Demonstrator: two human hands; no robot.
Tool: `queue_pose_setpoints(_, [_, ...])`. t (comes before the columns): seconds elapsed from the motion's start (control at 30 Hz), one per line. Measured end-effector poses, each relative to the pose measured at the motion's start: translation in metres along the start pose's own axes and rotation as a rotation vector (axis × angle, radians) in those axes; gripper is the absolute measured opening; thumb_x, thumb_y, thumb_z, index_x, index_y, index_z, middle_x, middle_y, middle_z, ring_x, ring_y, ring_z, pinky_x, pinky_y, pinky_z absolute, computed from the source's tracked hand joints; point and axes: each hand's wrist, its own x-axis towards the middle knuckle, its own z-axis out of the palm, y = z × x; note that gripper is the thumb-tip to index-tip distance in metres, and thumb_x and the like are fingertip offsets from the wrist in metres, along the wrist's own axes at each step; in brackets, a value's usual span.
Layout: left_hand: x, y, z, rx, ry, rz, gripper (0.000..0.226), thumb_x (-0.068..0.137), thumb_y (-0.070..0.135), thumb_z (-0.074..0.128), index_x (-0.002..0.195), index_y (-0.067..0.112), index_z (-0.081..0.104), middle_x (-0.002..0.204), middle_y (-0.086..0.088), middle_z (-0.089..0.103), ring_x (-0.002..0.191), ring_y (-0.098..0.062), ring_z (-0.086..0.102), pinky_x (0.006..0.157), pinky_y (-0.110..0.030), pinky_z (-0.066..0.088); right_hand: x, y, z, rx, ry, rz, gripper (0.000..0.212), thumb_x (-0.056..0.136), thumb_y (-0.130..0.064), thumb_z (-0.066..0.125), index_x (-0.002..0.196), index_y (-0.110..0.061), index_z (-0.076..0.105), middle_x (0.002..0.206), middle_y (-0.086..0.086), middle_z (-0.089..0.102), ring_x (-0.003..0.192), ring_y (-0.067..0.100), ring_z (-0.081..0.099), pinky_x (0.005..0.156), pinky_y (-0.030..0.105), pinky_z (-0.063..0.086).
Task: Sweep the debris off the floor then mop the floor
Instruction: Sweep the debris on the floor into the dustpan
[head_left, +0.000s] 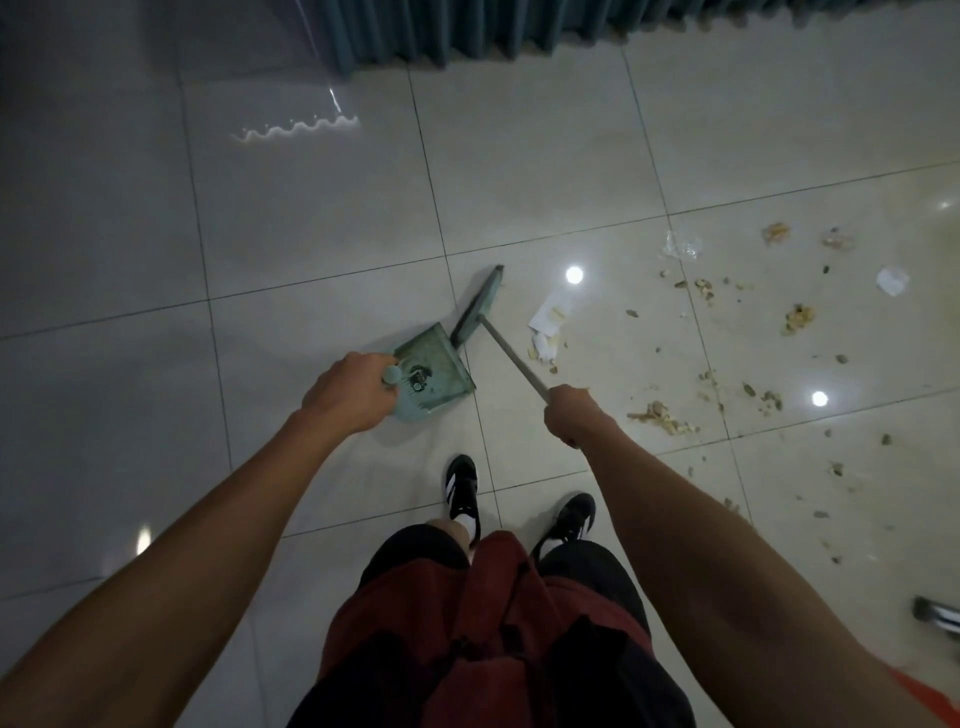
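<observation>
While the left hand (347, 393) curls round the handle of a pale green dustpan (434, 370), the right hand (574, 417) grips the metal shaft of a broom (480, 304) whose narrow green head lies just beyond the pan's mouth. Something small and dark sits inside the pan, perhaps swept dirt. Debris (727, 332), crumbs, shells and paper scraps, is scattered to the right across the glossy pale floor (311, 234). A teal curtain (467, 31) hangs at the far edge.
</observation>
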Motion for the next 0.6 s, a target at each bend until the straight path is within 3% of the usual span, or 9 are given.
queue_pose_setpoints(0.13, [-0.005, 0.021, 0.011, 0.021, 0.007, 0.011, 0.018, 0.083, 0.027, 0.057, 0.098, 0.032, 0.067, 0.086, 0.002, 0.058, 0.074, -0.028, 0.058, 0.065, -0.03, 0.046, 0.002, 0.03, -0.002, -0.129, 0.044, -0.036, 0.034, 0.097, -0.013, 0.046, 0.128, -0.012, 0.058, 0.112, 0.009, 0.063, 0.099, 0.028, 0.067, 0.084, 0.04, 0.057])
queue_pose_setpoints(0.33, [-0.021, 0.074, 0.037, 0.06, 0.022, 0.012, 0.009, 0.086, 0.027, 0.062, 0.092, 0.031, 0.067, 0.074, 0.009, 0.053, 0.061, -0.017, 0.05, 0.055, -0.023, 0.036, 0.005, 0.098, -0.013, -0.201, 0.07, -0.046, 0.033, 0.097, -0.013, 0.046, 0.128, -0.015, 0.059, 0.106, 0.004, 0.064, 0.095, 0.024, 0.067, 0.076, 0.036, 0.055])
queue_pose_setpoints(0.47, [-0.036, 0.125, 0.057, 0.079, 0.0, 0.005, 0.012, 0.085, 0.028, 0.062, 0.086, 0.039, 0.059, 0.08, 0.005, 0.055, 0.071, -0.025, 0.056, 0.061, -0.027, 0.04, -0.001, 0.153, -0.023, -0.203, 0.071, -0.025, 0.033, 0.097, -0.013, 0.046, 0.128, -0.014, 0.059, 0.093, 0.001, 0.058, 0.085, 0.021, 0.063, 0.067, 0.033, 0.049])
queue_pose_setpoints(0.6, [-0.045, 0.175, 0.085, 0.092, -0.014, 0.027, 0.013, 0.088, 0.029, 0.061, 0.086, 0.041, 0.057, 0.083, 0.004, 0.056, 0.072, -0.024, 0.056, 0.057, -0.026, 0.038, -0.01, 0.218, -0.033, -0.197, 0.055, 0.012, 0.034, 0.097, -0.014, 0.047, 0.129, -0.015, 0.058, 0.106, 0.004, 0.064, 0.095, 0.023, 0.066, 0.069, 0.034, 0.049])
